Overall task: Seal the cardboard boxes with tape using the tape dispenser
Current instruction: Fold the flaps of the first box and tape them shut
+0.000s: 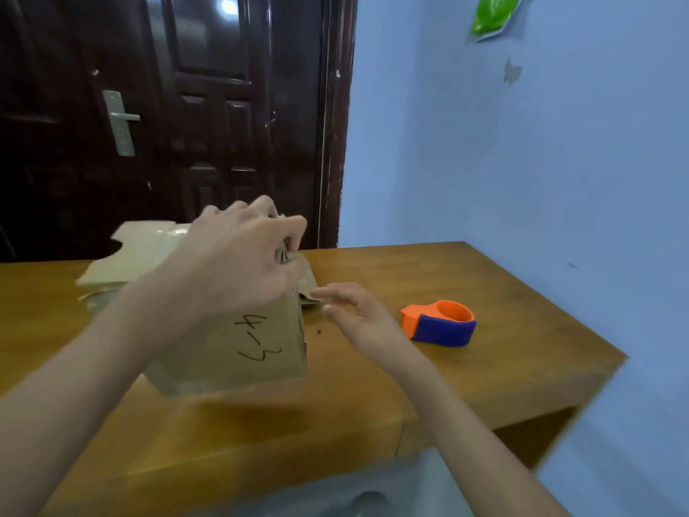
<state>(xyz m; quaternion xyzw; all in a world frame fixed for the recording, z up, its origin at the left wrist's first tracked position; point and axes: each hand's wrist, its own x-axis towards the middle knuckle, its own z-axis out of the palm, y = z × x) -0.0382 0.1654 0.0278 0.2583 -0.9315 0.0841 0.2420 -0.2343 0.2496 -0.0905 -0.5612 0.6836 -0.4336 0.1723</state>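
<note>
Head view: my left hand (246, 251) grips the top flap of the cardboard box (238, 345) marked "4-3", standing on the wooden table (522, 330). Right hand (358, 315) loose, fingers spread just beside the box, holding nothing. Tape dispenser (440, 324) sits on table right of that hand.

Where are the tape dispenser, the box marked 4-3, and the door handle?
tape dispenser (440, 324): head view, on its blue body.
box marked 4-3 (257, 337): head view, on the written side.
door handle (126, 116): head view, on the lever.
</note>
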